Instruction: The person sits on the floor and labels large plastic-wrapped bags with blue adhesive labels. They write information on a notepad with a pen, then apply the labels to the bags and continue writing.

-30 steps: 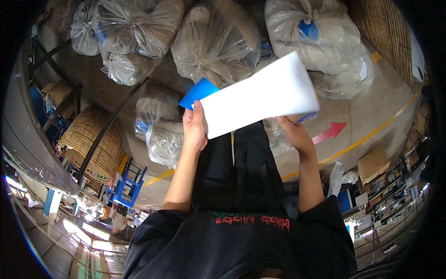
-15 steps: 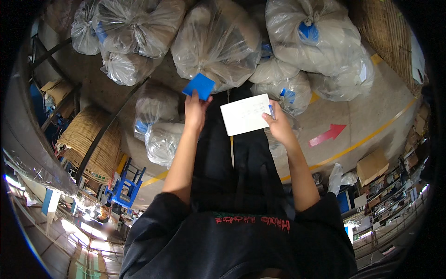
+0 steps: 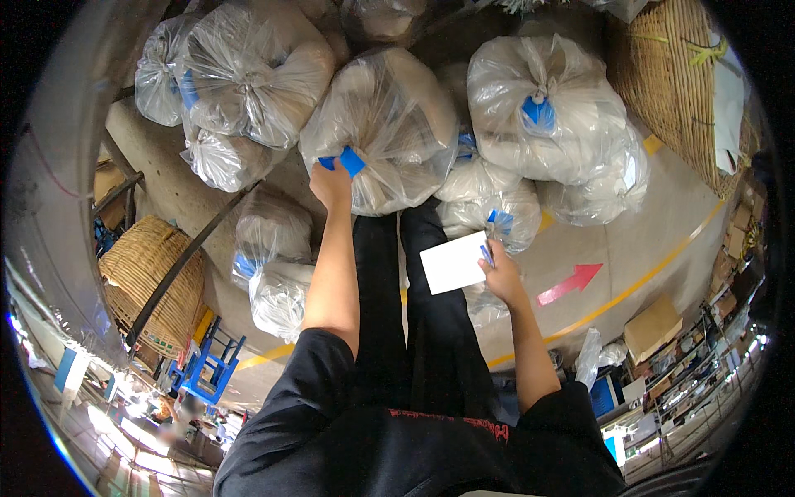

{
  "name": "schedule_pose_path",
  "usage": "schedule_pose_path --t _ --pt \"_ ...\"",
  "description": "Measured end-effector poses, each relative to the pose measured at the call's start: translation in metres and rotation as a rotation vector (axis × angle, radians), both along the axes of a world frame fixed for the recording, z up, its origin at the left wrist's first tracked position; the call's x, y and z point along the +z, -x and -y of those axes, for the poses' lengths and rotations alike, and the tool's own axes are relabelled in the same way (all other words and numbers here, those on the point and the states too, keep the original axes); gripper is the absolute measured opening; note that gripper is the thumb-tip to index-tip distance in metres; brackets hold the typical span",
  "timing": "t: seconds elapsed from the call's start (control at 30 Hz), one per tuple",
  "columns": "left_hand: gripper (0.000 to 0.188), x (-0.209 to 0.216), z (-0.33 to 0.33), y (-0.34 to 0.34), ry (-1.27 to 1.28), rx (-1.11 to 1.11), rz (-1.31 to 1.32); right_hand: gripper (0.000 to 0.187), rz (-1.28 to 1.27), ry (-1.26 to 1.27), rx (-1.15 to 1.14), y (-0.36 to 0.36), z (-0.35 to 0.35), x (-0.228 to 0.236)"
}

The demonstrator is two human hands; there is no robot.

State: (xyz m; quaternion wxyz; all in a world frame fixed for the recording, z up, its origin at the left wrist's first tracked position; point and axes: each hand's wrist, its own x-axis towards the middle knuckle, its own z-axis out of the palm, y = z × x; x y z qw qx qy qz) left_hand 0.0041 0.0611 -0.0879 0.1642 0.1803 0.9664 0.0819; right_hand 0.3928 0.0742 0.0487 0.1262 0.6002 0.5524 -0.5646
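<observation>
My left hand [image 3: 332,184] is closed on a blue card [image 3: 353,161], reaching forward to a big clear plastic bag [image 3: 406,116] packed with pale contents. The card lies against the front of the bag, close to its gathered knot. Lower and to the right, my right hand [image 3: 503,272] grips a white notepad [image 3: 452,265] by its right edge. A blue pen [image 3: 487,255] is held in the same hand, along the pad's edge. Whatever is written on the pad cannot be read from here.
Tied clear bags stand left [image 3: 252,74] and right [image 3: 546,99], several with blue cards inside. Smaller bags [image 3: 286,290] lie beside my legs. Wicker baskets stand left [image 3: 153,282] and far right [image 3: 671,91]. A blue stool [image 3: 211,364] is at left. A red arrow [image 3: 571,284] marks the floor.
My left hand has moved forward with the blue card, from above my legs to the middle bag. My right hand has come lower with the notepad and pen. The view has tilted forward.
</observation>
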Motion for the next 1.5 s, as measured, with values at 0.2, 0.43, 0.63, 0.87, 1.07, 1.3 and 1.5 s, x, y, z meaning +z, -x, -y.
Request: schedule_pose_path --t 0.2,0.43,0.63,0.87,1.07,1.3,1.5 --pt "0.044 -0.028 -0.001 -0.007 -0.754 0.986 0.499 0.049 -0.085 0.098 -0.028 0.010 0.006 -0.004" --pt "0.023 0.031 -0.004 -0.025 -0.136 -0.013 0.032 0.048 -0.047 0.108 -0.079 0.024 0.007 -0.015" --pt "0.017 0.042 -0.002 -0.009 0.091 -0.102 -0.078 0.042 -0.057 0.113 -0.085 0.029 0.010 -0.005" --pt "0.026 0.016 -0.010 0.014 0.010 -0.407 0.034 0.046 -0.052 0.079 -0.126 0.015 0.016 -0.009" --pt "0.035 -0.019 0.033 -0.002 -0.030 -0.685 0.084 0.049 -0.012 0.104 -0.104 0.015 0.016 -0.013" --pt "0.036 -0.004 0.006 0.046 0.430 -0.658 0.406 0.048 -0.059 0.121 -0.132 0.007 0.019 -0.018" --pt "0.052 -0.010 -0.032 0.064 0.627 -0.546 0.898 0.046 -0.025 0.038 -0.071 0.002 0.016 -0.020"
